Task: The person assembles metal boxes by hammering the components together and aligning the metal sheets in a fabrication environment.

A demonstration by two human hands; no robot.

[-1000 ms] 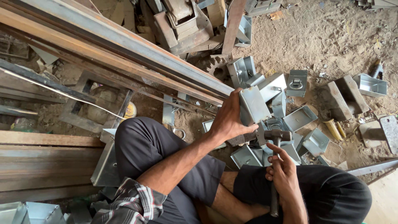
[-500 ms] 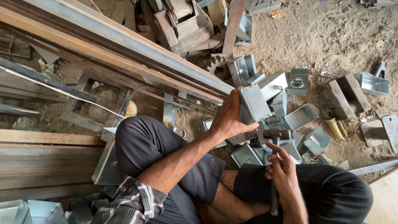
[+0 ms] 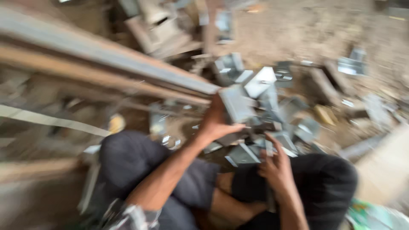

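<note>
The view is badly blurred. My left hand grips a grey folded sheet-metal bracket, held up on edge over a heap of similar brackets. My right hand is closed around the handle of a hammer, just below and to the right of the held bracket. The hammer head is lost in the blur among the brackets. I sit low with both knees in dark trousers framing the hands.
Long steel and wooden beams run diagonally across the left and top. More loose metal brackets lie scattered on the dirt ground to the right. A pale board lies at the right edge.
The camera has swung, shifting and blurring the scene. Both hands keep their hold on the bracket and the hammer, with the hammer close against the bracket.
</note>
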